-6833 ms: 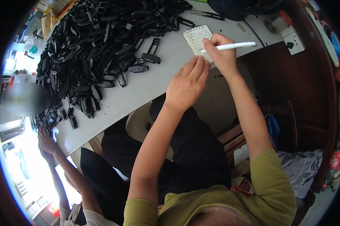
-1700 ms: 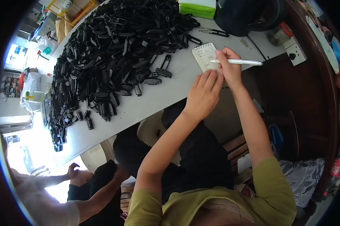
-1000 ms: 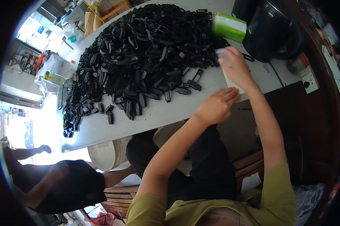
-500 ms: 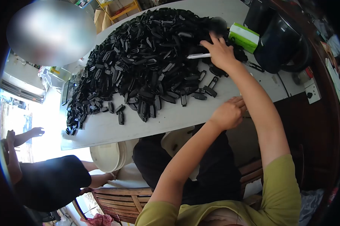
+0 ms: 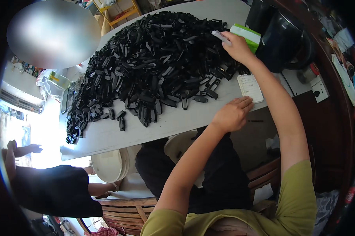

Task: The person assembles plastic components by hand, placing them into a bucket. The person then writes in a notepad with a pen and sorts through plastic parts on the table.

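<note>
My right hand (image 5: 236, 46) is raised over the right end of the pile, its fingers closed around a white pen (image 5: 222, 37). Below it, near the table's front edge, a small spiral notepad (image 5: 250, 87) with handwriting lies face up. The fingertips of my left hand (image 5: 233, 114) rest on the notepad's lower edge, the fingers flat and stretched out. A large heap of black plastic clips (image 5: 146, 59) covers much of the table, and a few loose ones lie at its front.
A green and white box (image 5: 246, 36) and a dark jug (image 5: 281, 41) stand at the table's back right, near a lidded jar (image 5: 308, 73) and a white socket strip (image 5: 319, 90). Another person (image 5: 55, 188) is at the left, beside a pale bucket (image 5: 110, 165).
My right hand has left the notepad with the pen and moved up and left over the pile, uncovering the page. The view has shifted, and the other person has moved from sitting to standing.
</note>
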`<state>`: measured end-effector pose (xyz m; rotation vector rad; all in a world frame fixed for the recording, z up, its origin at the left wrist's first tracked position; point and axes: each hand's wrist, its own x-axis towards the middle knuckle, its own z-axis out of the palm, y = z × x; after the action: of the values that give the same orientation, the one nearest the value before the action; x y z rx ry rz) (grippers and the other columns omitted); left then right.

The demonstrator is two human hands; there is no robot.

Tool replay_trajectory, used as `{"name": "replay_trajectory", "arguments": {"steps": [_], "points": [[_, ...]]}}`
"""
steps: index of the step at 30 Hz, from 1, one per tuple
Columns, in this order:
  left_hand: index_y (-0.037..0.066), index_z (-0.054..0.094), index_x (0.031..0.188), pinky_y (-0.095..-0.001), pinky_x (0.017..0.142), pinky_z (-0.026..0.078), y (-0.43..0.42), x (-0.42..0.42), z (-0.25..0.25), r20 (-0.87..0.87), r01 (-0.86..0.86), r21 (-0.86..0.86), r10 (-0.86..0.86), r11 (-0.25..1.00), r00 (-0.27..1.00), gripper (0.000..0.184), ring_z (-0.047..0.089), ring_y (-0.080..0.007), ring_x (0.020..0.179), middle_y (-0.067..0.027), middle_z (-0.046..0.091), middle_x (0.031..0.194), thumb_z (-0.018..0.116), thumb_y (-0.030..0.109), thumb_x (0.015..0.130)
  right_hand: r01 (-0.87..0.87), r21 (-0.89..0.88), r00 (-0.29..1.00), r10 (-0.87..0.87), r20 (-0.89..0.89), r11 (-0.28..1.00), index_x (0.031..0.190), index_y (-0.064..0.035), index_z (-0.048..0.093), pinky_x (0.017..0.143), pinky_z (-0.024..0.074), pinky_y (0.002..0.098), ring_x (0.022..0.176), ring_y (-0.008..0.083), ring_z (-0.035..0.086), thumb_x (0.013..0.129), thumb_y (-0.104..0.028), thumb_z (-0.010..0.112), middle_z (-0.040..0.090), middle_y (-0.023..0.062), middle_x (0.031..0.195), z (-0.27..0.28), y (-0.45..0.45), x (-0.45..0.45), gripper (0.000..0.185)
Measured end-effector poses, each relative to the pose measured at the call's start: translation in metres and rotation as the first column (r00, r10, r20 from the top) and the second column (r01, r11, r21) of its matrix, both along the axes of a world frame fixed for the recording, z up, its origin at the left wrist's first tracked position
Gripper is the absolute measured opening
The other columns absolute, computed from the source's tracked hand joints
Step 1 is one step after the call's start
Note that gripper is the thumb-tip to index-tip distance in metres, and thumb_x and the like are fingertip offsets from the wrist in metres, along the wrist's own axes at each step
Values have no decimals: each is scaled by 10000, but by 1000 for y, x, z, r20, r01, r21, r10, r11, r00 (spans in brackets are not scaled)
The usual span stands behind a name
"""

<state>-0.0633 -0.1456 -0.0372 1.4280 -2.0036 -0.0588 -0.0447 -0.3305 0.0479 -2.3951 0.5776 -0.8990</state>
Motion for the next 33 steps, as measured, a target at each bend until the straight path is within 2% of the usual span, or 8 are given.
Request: {"name": "replay_trajectory", "arguments": {"steps": [7,11,15,21,26,28,32,33], "points": [[-62,542,1132,-376,1016,366,-5,-1,-15,-112,53,-13,-54,999,992,570,459,-313,1190,-204,517,1217,610,111,593,-75,-309,982,123,141,948,951,-38,615,683,473,385,795,339,599,717,90,539,601,147,820,-4,3,22,277],[-45,543,1143,-381,1001,377,-3,-2,-12,-93,40,-51,-44,998,995,540,470,-305,1178,-193,536,1190,587,110,627,-214,-281,976,198,-85,935,1254,-125,503,740,466,407,850,331,572,752,114,487,582,149,935,56,69,58,556],[-10,539,1169,-381,980,391,1,-1,-7,-89,50,-1,-49,999,995,522,474,-318,1167,-184,542,1191,570,112,663,-386,-199,870,283,-404,901,1385,-238,357,758,455,408,875,323,578,779,104,442,571,175,959,129,150,120,701],[-23,572,1077,-390,910,432,-3,-8,-21,-249,-45,103,69,994,966,454,523,-325,1058,-169,562,1127,563,91,638,-441,-367,855,258,-451,819,1398,-249,333,785,486,420,909,323,612,776,67,455,607,193,1022,191,223,177,708],[-35,587,1029,-375,941,421,6,-3,-5,-274,12,8,-9,1000,962,409,516,-322,1092,-182,557,1148,564,82,637,-422,-248,864,305,-399,872,1382,-200,369,789,476,391,896,318,618,792,74,439,605,208,1052,168,174,158,654],[-21,538,1145,-377,970,405,-1,-1,-12,-175,22,16,-19,1000,984,511,503,-321,1136,-202,544,1174,549,98,648,-300,-176,888,207,-412,938,1342,-151,414,793,476,403,931,324,606,800,58,448,600,203,1075,137,127,146,582],[-34,551,1109,-372,979,403,-7,-2,-22,-158,24,-11,-26,1000,987,498,507,-321,1132,-194,547,1168,582,97,630,-87,-20,894,69,-443,996,1314,-96,445,827,454,419,1011,327,570,831,-100,524,598,193,1086,76,44,95,490],[-34,557,1100,-371,980,403,-3,-2,-16,-179,26,11,-24,1000,984,490,504,-317,1139,-190,545,1177,584,90,627,-42,166,885,114,-451,985,1344,-142,425,745,433,301,795,135,525,877,-193,525,578,48,894,61,25,84,480]]}}
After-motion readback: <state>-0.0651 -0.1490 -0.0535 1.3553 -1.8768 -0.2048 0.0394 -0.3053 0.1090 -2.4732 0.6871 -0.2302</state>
